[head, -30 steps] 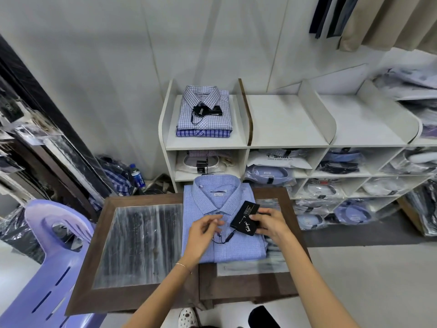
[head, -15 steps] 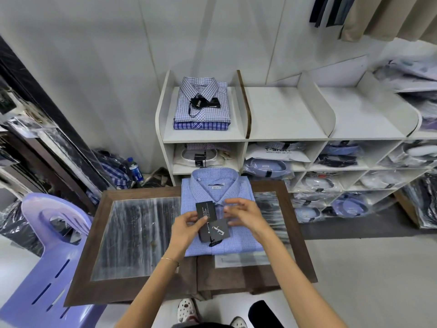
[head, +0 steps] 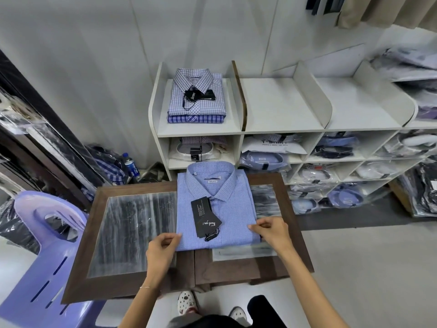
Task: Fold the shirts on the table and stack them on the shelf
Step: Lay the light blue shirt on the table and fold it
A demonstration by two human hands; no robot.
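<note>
Your left hand [head: 162, 248] pinches the near left corner of the folded light blue checked shirt [head: 227, 209], thumb and fingers curled onto the fabric edge. Your right hand [head: 272, 232] grips the near right corner the same way, fingers bent over the hem. The shirt lies flat on the dark wooden table with glass panels [head: 132, 233], collar pointing away from you towards the shelf, its far end reaching past the table's back edge. Two black paper hang tags [head: 204, 215] rest on the shirt's front just below the collar, overlapping each other, with a dark cord at their lower end.

Behind the table stands the white compartment shelf [head: 279, 107]. In its top left compartment sits a stack of folded shirts: a pale purple checked shirt [head: 196, 95] with a black tag on top of a darker blue plaid shirt [head: 195, 119]. The lower cubbies hold shirts wrapped in clear plastic; how many is hard to tell through the glare.

A lilac plastic chair [head: 45, 256] stands just beside the table on your left. A blue-capped plastic bottle [head: 131, 165] lies on the floor near the wall.
</note>
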